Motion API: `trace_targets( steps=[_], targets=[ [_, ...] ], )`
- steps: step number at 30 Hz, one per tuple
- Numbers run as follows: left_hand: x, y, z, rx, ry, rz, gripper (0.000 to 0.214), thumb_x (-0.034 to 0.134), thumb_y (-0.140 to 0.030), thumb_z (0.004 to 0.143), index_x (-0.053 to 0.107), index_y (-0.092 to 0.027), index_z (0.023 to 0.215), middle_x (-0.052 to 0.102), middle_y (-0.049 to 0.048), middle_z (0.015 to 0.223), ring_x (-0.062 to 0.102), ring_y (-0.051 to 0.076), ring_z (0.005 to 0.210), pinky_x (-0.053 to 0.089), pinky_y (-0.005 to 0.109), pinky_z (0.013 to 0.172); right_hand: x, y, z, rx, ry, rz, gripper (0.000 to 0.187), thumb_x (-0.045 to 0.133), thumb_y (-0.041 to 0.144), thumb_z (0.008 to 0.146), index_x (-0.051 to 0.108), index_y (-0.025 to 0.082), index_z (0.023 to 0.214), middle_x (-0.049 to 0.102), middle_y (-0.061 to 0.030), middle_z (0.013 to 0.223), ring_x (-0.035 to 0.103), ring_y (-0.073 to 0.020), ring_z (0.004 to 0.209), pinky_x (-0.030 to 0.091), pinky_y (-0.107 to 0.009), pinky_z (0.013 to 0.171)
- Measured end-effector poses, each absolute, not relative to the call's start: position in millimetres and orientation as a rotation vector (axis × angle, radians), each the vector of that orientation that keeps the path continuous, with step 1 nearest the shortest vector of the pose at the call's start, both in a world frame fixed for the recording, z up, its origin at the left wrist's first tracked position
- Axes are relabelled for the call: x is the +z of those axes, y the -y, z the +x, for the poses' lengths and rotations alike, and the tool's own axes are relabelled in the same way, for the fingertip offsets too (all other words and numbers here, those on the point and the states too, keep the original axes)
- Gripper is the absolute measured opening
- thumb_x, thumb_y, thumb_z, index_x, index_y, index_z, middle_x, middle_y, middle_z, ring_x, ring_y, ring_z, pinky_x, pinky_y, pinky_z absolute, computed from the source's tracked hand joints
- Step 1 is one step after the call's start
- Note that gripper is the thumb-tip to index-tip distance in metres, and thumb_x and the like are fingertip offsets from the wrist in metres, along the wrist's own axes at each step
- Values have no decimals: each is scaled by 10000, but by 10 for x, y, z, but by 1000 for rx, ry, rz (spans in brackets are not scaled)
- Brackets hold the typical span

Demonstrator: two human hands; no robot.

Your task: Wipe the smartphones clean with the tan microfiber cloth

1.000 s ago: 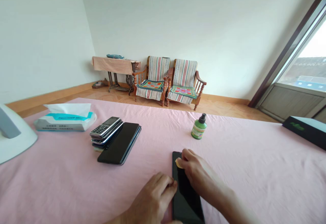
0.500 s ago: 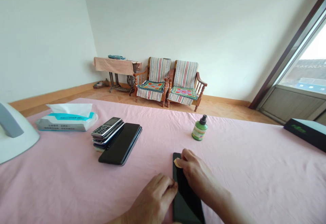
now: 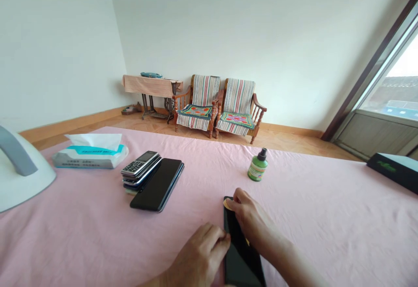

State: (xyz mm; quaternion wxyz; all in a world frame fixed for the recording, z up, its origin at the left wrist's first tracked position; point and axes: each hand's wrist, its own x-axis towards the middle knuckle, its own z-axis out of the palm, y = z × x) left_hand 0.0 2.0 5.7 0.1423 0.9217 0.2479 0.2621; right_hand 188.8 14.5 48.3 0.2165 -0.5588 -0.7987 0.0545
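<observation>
A black smartphone (image 3: 240, 263) lies flat on the pink cloth, its long side pointing away from me, its near end cut off by the frame. My left hand (image 3: 199, 254) grips the phone's left edge, fingers curled and thumb pressed against the side. Over the phone's far end, my right hand (image 3: 253, 217) is closed on a pale yellow cloth (image 3: 227, 204) and presses it to the screen near the far left corner. Another bit of yellow shows beneath this hand; the rest of the cloth is hidden under the fingers.
A green spray bottle (image 3: 257, 167) stands beyond my right hand. To the left are stacked keypad phones (image 3: 141, 164), black smartphones (image 3: 158, 184), a tissue pack (image 3: 91, 154) and a white-grey appliance (image 3: 24, 182). A black box (image 3: 388, 169) sits far right; two armchairs (image 3: 235, 104) stand behind.
My right hand has slid the yellow cloth slightly toward the phone's far end. My left hand keeps its hold on the edge. The view has shifted a little.
</observation>
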Motion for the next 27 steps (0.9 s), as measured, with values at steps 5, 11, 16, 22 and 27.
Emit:
trace_targets(
  steps=[5, 11, 16, 22, 27],
  targets=[
    [7, -26, 8, 800, -701, 2671, 653, 783, -495, 697, 569, -150, 1208, 609, 91, 1009, 564, 271, 918, 502, 388, 833, 510, -158, 1921, 298, 2307, -1484, 335, 398, -80, 764, 617, 171, 733, 457, 0, 781, 454, -107, 672, 332, -206, 600],
    [-25, -27, 1, 780, -713, 2657, 738, 828, -485, 633, 551, -158, 1233, 605, 87, 1034, 560, 277, 937, 499, 390, 843, 339, -259, 2042, 156, 2204, -1565, 318, 392, -78, 744, 593, 168, 727, 425, 3, 773, 427, -111, 655, 304, -219, 578],
    [-47, -31, 16, 862, -669, 2683, 685, 737, -550, 723, 548, -146, 1243, 604, 96, 1020, 565, 272, 925, 502, 388, 842, 263, -264, 2100, 223, 1990, -1712, 230, 399, 34, 823, 533, 167, 691, 409, 16, 700, 415, -115, 602, 301, -223, 539],
    [251, 17, -30, 752, -679, 2699, 596, 737, -505, 759, 582, -127, 1193, 626, 98, 1004, 585, 262, 917, 516, 357, 828, 399, -259, 1976, 292, 2163, -1548, 328, 384, -80, 733, 606, 160, 749, 466, -11, 810, 479, -108, 696, 346, -217, 630],
    [133, -14, -6, 815, -622, 2760, 626, 662, -583, 794, 572, -115, 1200, 621, 96, 981, 583, 246, 893, 496, 333, 821, 429, -272, 2048, 279, 2109, -1684, 282, 416, -74, 703, 584, 148, 660, 450, -9, 779, 487, -114, 708, 349, -232, 660]
  ],
)
